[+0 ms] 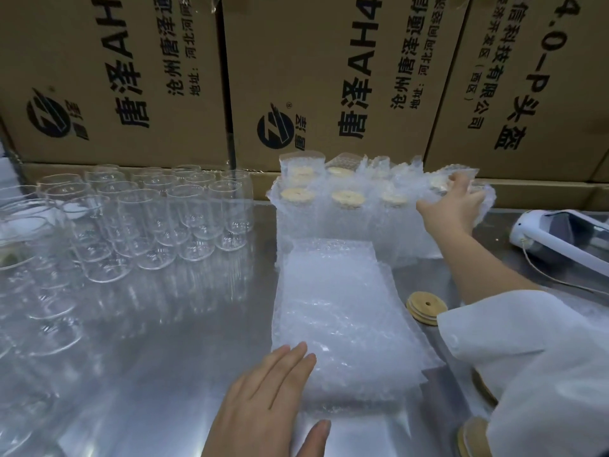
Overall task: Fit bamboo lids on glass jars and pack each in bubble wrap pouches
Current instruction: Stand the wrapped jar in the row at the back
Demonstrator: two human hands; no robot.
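Note:
A flat stack of bubble wrap pouches (339,311) lies in the middle of the steel table. My left hand (270,400) rests on its near left corner with straight fingers. My right hand (456,206) reaches to the far right and grips a pouched, lidded jar (461,181) at the end of a row of packed jars (346,206) with bamboo lids showing on top. Several empty glass jars (158,222) stand in rows on the left. A loose bamboo lid (426,305) lies right of the pouch stack; more lids (471,437) sit at the lower right, partly hidden by my sleeve.
Large cardboard boxes (329,77) with printed text wall off the back of the table. A white device with a cord (560,235) lies at the far right. Bare steel tabletop (164,357) shows between the glass jars and the pouch stack.

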